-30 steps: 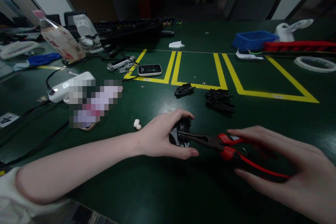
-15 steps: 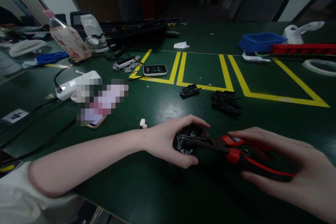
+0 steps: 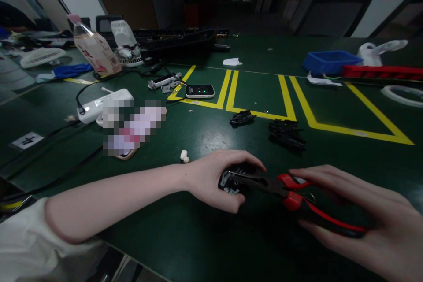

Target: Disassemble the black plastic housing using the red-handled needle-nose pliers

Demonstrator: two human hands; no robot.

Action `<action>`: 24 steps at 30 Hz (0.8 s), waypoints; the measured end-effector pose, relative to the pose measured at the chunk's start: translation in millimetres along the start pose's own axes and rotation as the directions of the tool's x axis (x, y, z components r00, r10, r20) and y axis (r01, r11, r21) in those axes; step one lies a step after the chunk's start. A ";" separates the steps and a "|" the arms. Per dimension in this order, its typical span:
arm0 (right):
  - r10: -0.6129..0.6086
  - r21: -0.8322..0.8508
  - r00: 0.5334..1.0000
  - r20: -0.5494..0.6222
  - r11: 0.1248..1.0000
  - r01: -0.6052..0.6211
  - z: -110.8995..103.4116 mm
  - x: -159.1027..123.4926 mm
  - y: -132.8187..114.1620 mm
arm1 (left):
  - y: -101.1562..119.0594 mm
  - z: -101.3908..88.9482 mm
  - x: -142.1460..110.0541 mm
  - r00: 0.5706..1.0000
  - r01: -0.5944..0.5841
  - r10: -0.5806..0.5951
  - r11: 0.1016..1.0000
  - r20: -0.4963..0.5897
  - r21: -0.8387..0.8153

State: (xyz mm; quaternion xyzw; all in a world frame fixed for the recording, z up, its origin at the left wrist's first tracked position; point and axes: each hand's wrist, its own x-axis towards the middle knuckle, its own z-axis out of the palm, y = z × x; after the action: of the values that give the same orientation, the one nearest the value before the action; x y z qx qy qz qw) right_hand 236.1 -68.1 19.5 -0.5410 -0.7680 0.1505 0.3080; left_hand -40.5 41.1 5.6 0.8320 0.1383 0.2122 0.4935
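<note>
My left hand [image 3: 220, 178] curls around a small black part with grey pieces [image 3: 229, 181], thumb below and fingers over its far side. Red-and-black long-nose pliers [image 3: 292, 191] lie in my right hand [image 3: 360, 211], fingers wrapped about the handles. The plier jaws reach left to the black part and overlap it; whether they grip a piece of it I cannot tell. Beyond my hands rest similar black parts: one piece [image 3: 243, 117] in the middle and a small cluster [image 3: 287, 133] to its right.
A phone [image 3: 142, 128], a white power strip [image 3: 105, 105] and cables lie at left, with small white earbuds [image 3: 184, 155] by my forearm. A black-faced device [image 3: 200, 91] sits near the yellow tape. Further back are a bottle [image 3: 95, 48], a blue bin [image 3: 330, 61] and a tape roll [image 3: 403, 95].
The view has shifted slightly, so the table's things appear a little lower and further right. Both hands keep their hold, the pliers still at the black part.
</note>
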 end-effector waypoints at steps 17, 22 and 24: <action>0.029 0.001 0.998 0.060 1.000 -0.029 1.9 3.7 5.0 | -0.4 7.8 0.0 0.967 0.006 0.011 0.998 -0.254 0.066; 0.060 0.041 0.995 0.074 0.997 -0.063 1.8 1.9 7.1 | 2.3 9.6 0.4 0.964 0.004 0.010 0.999 -0.267 0.052; 0.065 0.038 0.990 0.128 0.997 -0.071 0.0 1.6 8.5 | 2.4 9.2 0.4 0.962 0.005 0.009 0.999 -0.272 0.052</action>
State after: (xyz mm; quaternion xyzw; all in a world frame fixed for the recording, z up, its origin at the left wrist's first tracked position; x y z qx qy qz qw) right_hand 242.1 -63.5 15.2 -0.5495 -0.7637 0.2113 0.2649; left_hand -35.6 33.1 3.9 0.8078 0.2094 0.3213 0.4477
